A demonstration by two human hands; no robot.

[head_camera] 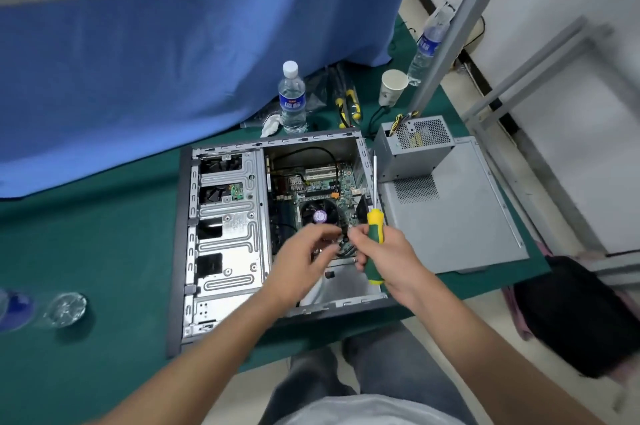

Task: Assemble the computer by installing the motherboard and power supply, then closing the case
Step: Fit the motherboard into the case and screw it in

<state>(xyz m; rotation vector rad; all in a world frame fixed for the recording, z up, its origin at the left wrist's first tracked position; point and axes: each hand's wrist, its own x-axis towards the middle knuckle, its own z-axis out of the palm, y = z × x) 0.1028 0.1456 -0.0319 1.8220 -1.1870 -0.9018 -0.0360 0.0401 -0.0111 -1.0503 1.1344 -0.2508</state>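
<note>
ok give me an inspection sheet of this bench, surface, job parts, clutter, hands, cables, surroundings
surface: green mat covers the bench.
job's things: open computer case lies on its side, motherboard inside; power supply outside, resting on the loose side panel.
clutter: water bottle, paper cup, pliers, crumpled tissue.
grippers: right hand grips a screwdriver; left hand pinches something small, blurred.
cables: black cable loops inside the case.
surroundings: blue cloth, metal frame, dark bag.
</note>
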